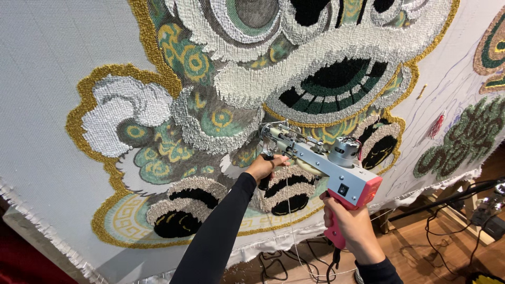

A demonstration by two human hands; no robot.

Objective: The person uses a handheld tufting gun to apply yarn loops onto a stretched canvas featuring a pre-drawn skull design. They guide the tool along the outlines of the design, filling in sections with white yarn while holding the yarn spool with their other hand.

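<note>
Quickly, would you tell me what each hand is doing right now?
Left hand: closed around the front handle of the tufting gun.
Right hand: closed around its pink rear grip.

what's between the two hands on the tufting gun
In the head view, the gun's grey metal body with its round motor spans from the left hand on the front grip to the right hand on the pink handle.

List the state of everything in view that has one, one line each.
Pink and grey tufting gun: held in both hands, nose against the cloth.
Left hand: gripping the gun's front handle.
Right hand: closed on the pink rear grip.
White backing cloth: stretched flat, lower edge frayed.
Lion-face yarn design: mostly tufted in.
Black cables on the wooden floor: lying loose.
</note>
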